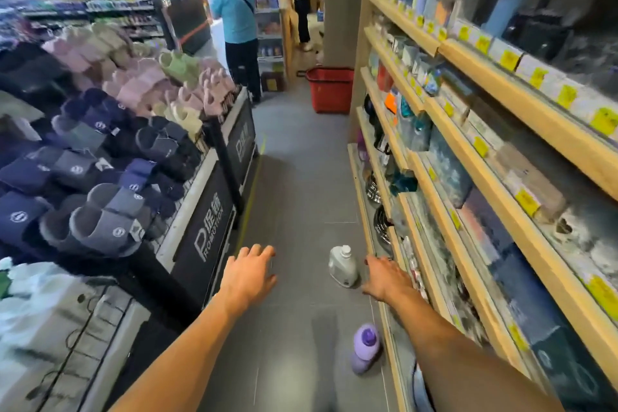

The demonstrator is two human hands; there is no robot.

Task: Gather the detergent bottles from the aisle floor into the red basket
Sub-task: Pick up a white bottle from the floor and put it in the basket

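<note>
A white detergent bottle (342, 265) stands upright on the grey aisle floor beside the right-hand shelving. A purple detergent bottle (365, 348) stands closer to me, under my right forearm. Far down the aisle the red basket (330, 89) sits on the floor against the shelf end. My left hand (249, 274) is stretched forward, fingers apart, holding nothing, left of the white bottle. My right hand (386, 278) hovers just right of the white bottle, fingers loose and empty, not touching it.
A bin of slippers (110, 130) with a black promotion panel (204, 237) lines the left side. Wooden shelves (475, 150) of packaged goods run along the right. A person in a blue shirt (235, 10) and others stand beyond the basket.
</note>
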